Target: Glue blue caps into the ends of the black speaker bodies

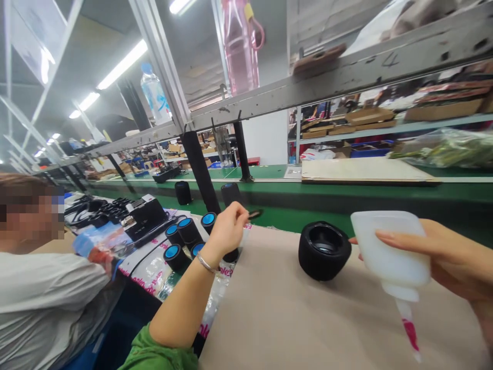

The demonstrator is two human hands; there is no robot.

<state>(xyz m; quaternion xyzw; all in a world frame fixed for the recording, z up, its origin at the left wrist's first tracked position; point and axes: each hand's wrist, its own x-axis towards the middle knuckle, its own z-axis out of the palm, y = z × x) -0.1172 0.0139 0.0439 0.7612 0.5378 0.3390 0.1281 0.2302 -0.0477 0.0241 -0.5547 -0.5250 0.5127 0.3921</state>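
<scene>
My right hand (pixel 442 252) grips a white squeeze bottle (pixel 393 246) turned upside down, its narrow tip, pink near the end, pointing at the tabletop. Between the fingertips of my left hand (pixel 230 226) is a thin dark flat piece (pixel 254 214), slightly blurred; whether it is a ring or a disc I cannot make out. On the beige work surface (pixel 277 318), between both hands, stands a black cylindrical housing (pixel 324 251) with an open, hollow top. Several black cylinders with blue tops (pixel 186 229) stand beyond my left forearm.
A person in a white shirt (pixel 50 293) sits close on the left. Behind the surface runs a green conveyor belt (pixel 277 213) carrying black cylinders (pixel 183 192). A black post (pixel 200 169) and a metal shelf beam (pixel 269 95) with a pink bottle (pixel 241 51) rise ahead.
</scene>
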